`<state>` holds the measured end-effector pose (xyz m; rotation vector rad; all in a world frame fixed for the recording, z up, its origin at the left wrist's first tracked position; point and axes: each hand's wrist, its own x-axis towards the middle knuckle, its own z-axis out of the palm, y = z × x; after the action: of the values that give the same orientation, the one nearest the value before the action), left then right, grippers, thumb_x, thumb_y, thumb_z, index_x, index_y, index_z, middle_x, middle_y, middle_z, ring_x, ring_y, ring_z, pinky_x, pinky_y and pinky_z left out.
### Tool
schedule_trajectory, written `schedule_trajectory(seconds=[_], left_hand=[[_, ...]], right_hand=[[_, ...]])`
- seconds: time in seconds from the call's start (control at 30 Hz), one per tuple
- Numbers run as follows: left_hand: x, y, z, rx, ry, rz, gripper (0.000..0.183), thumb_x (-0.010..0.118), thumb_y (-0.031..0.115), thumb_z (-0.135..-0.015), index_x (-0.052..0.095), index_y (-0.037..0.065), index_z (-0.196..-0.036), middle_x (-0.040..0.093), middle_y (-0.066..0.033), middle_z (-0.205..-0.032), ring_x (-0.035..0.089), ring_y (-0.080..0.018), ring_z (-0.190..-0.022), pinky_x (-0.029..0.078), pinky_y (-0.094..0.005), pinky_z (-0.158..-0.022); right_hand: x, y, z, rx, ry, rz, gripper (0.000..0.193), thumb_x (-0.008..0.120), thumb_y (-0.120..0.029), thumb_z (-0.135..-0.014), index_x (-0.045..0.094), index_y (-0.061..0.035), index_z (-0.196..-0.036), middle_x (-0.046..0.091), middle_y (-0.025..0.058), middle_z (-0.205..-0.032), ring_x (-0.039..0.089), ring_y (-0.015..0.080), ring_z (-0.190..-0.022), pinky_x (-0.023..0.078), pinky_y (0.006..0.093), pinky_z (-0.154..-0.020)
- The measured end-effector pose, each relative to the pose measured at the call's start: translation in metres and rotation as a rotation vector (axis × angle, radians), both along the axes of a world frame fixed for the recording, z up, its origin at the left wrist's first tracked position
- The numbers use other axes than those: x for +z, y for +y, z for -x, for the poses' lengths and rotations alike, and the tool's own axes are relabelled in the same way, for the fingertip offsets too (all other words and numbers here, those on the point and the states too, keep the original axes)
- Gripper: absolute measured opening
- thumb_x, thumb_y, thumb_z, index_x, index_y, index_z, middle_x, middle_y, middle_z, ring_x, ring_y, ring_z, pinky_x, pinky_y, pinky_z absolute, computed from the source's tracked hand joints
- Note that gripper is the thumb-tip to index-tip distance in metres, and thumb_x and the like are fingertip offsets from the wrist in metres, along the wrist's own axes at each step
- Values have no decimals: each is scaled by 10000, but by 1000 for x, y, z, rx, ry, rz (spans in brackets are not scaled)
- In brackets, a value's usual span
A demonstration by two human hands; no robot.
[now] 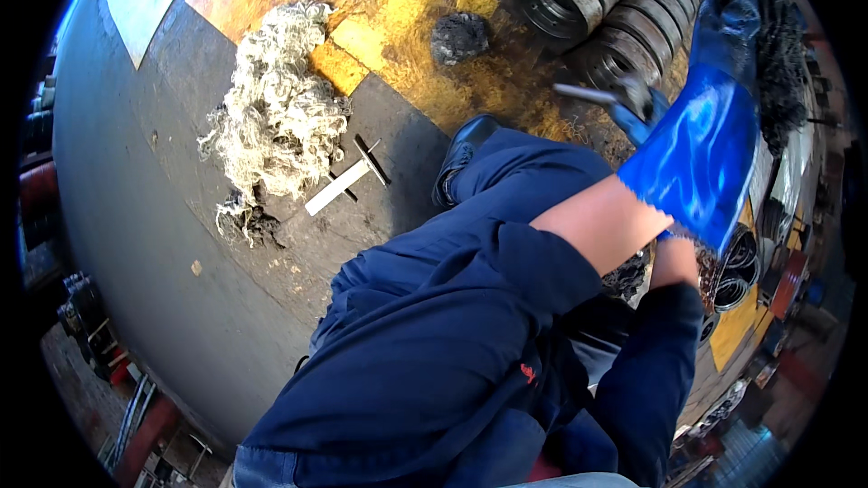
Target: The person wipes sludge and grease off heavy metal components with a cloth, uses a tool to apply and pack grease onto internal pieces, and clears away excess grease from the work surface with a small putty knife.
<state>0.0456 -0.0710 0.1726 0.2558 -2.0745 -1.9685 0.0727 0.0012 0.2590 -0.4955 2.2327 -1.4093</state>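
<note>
My left hand point(728, 23), in a long blue rubber glove, reaches to the upper right. Its fingers bend against a wad of black, stringy fibre point(782, 63) and seem to grip it, though the fingertips are partly hidden. Crossing behind that glove's cuff is my right arm. The gloved right hand point(637, 119) shows just left of the cuff, blurred by motion. It is closed on a thin grey metal rod-like tool point(583, 92) pointing left. Beyond the hands lie rows of grooved, greasy metal rings point(624, 50).
A heap of pale stringy cotton waste point(280, 108) lies on the dark floor mat. Next to it rests a flat metal bar with dark crosspieces point(339, 185). A dark round fibre ball point(459, 38) sits on the yellow, oil-stained floor point(398, 9). My shoe point(466, 154) stands near the mat's edge.
</note>
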Motion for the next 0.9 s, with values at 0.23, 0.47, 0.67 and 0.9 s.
schedule_trajectory(seconds=[0.23,0.47,0.67,0.9], left_hand=[[4,-4,8,-11,-8,-9,319,616,189,-885,604,12,-1151,660,-109,-989,598,-194,-952,494,-323,-843],[8,-27,21,31,2,-15,340,623,220,-880,608,12,-1148,658,-121,-999,592,-197,-980,493,-330,-855],[39,-52,54,83,80,-24,358,628,246,-875,611,12,-1146,657,-131,-1007,587,-200,-1005,492,-336,-866],[63,-56,74,126,106,-18,382,634,277,-869,615,13,-1144,655,-142,-1017,581,-204,-1033,490,-343,-879]], right_hand=[[-64,-222,-36,866,546,-688,433,695,-328,-811,582,-99,-1161,678,143,-928,660,337,-824,528,411,-757],[-44,-252,-60,1006,-60,-268,513,762,-319,-798,597,-55,-1206,672,101,-1077,630,157,-974,503,315,-843],[-7,-130,52,344,154,-42,431,647,-337,-879,597,-62,-1206,658,101,-1109,615,195,-1033,485,337,-893],[-44,185,114,-446,-99,219,394,556,-297,-934,559,-76,-1260,616,110,-1217,575,244,-1127,451,370,-964]])
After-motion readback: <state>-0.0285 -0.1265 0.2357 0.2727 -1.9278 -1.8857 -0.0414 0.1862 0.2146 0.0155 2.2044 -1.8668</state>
